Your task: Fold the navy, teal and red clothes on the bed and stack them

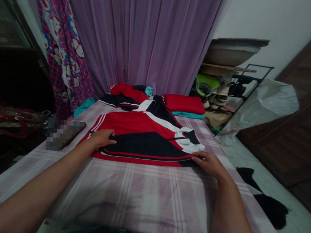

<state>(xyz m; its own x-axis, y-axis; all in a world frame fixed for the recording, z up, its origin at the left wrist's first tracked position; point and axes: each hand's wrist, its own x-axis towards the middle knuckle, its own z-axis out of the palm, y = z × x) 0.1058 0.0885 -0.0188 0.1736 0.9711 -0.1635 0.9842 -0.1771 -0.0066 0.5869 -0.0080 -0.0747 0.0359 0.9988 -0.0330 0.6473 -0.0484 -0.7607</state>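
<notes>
A red, navy and white track jacket (128, 123) lies spread on the bed in front of me, a navy sleeve with red and white piping (147, 145) folded across its near side. My left hand (101, 139) rests on the left end of that sleeve, thumb and fingers apart. At the right end, my right hand (208, 163) pinches the sleeve's near edge between thumb and fingers. White bunched fabric (192, 145) lies just beyond the right hand.
Folded red clothing (184, 104) and a crumpled red and navy garment (129, 92) lie at the far edge. A partly blurred flat object (73, 132) sits left on the checked bedcover (137, 191). A shoe rack (226, 97) stands right; black cloth (270, 208) is on the floor.
</notes>
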